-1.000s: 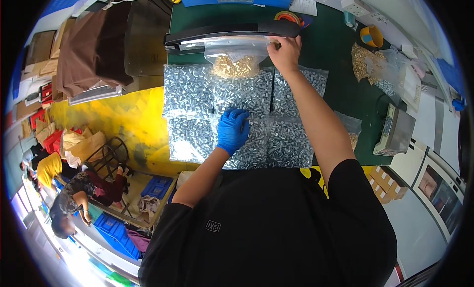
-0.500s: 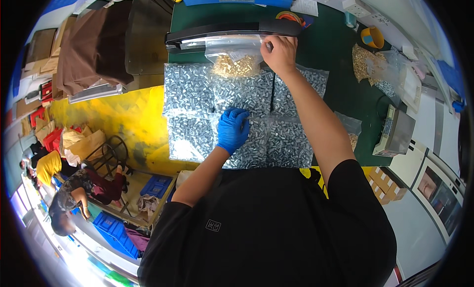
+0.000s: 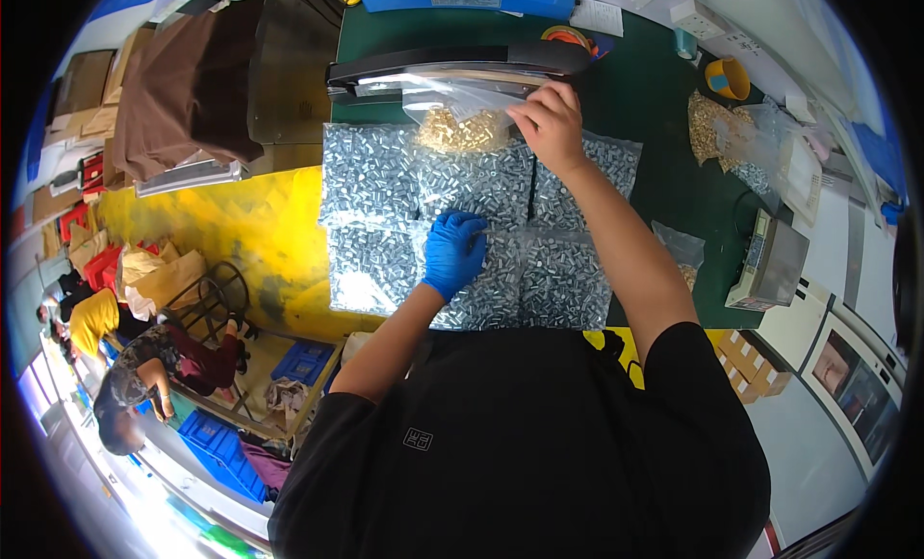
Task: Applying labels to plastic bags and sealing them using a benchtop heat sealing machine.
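Observation:
A clear plastic bag [image 3: 465,131] of small brass-coloured parts lies in front of a long black bar sealer [image 3: 452,66], its top drawn up by the sealer. My bare right hand [image 3: 551,121] pinches the bag's top right corner, just in front of the sealer's right end. My left hand [image 3: 455,254], in a blue glove, rests with curled fingers on the flat bags of silver metal parts [image 3: 568,270]. Whether anything is inside those fingers is hidden. Several such silver-filled bags lie side by side under the brass bag and both hands.
A bag of brass parts [image 3: 710,134], a yellow cup [image 3: 727,78] and a digital scale [image 3: 767,261] stand on the green table's right side. A tape roll [image 3: 568,37] lies behind the sealer. At left are a brown cover [image 3: 188,88] and people by a cart.
My right hand has come off the sealer's right end and drawn slightly nearer, now pinching the bag's corner. The bag's top has shifted and creased. My left hand stays put.

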Motion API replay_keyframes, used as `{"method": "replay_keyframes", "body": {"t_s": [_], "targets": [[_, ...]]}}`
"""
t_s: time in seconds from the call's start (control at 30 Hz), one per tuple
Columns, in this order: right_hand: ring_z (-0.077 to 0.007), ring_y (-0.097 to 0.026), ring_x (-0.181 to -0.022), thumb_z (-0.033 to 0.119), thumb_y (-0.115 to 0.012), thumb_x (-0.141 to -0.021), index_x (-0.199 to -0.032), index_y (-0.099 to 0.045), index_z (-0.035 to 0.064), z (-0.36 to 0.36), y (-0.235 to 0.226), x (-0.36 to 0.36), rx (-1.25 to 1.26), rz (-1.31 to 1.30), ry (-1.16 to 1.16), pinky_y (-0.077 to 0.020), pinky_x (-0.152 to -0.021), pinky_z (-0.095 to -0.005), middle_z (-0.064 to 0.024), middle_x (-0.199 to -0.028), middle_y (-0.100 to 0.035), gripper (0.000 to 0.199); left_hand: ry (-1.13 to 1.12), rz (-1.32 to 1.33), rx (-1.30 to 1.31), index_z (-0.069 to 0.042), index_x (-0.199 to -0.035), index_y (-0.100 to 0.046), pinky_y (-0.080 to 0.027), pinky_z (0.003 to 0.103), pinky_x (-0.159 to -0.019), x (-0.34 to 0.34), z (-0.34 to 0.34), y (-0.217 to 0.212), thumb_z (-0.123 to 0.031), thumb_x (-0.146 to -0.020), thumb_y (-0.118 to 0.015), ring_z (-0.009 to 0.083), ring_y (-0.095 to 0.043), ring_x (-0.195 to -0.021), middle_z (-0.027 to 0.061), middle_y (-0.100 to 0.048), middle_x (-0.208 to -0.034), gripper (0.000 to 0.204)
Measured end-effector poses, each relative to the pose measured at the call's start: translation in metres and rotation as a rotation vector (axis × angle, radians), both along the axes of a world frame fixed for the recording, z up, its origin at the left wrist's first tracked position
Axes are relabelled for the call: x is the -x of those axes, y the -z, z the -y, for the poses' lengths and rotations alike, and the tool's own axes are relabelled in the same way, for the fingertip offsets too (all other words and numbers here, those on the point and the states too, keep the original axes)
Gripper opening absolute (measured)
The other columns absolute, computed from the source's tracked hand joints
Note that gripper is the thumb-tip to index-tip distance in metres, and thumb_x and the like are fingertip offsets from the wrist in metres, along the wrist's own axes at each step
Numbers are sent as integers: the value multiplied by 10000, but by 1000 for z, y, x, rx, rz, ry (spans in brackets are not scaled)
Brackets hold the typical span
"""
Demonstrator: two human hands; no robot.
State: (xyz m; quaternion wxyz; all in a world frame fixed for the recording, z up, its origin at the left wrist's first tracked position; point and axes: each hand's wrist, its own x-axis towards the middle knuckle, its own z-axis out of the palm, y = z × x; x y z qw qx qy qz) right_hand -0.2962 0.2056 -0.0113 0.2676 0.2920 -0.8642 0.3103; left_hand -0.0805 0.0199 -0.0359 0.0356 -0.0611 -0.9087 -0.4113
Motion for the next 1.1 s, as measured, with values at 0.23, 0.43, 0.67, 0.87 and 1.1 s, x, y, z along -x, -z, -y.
{"method": "replay_keyframes", "body": {"t_s": [0.23, 0.43, 0.67, 0.87, 1.1], "targets": [[-249, -617, -884, 95, -797, -768, -991, -709, 71, -5, 6, -12, 220, 238, 54, -519, -769, -369, -52, -874, -635, 241, -492, 67, -506, -41, -1295, -517, -463, 253, -888, 92, 48, 7, -75, -894, -707, 138, -550, -995, 29, -577, -1094, 445], [-117, -653, -853, 177, -753, -876, -1061, -705, -9, 17, 43, -2, 755, 983, -37, -523, -755, -279, -66, -974, -720, 267, -431, 391, -1145, -74, -1200, -643, -476, 300, -905, 172, 87, 1, -107, -896, -714, 130, -593, -1015, 42, -665, -1071, 314], [-217, -673, -735, 288, -705, -883, -892, -759, 64, -6, 46, -16, 495, 862, 81, -513, -695, -348, -120, -810, -716, 230, -327, 155, -652, -26, -964, -721, -476, 283, -795, 167, 69, 6, -85, -920, -686, 122, -607, -850, 26, -694, -921, 82], [-326, -641, -749, 249, -727, -853, -807, -744, 64, -45, -10, -65, 475, 626, 23, -510, -704, -412, -133, -759, -675, 191, -205, -95, -203, 0, -1048, -713, -478, 285, -885, 104, 26, -82, -51, -970, -595, 130, -633, -938, 52, -718, -993, 150], [-219, -682, -819, 256, -714, -902, -946, -749, 53, -196, -80, -120, 445, 669, 236, -516, -723, -322, -116, -907, -694, 211, 39, 136, -433, -7, -966, -721, -474, 280, -883, 106, -104, -116, -82, -984, -599, 109, -617, -922, 48, -709, -987, 144]]}}
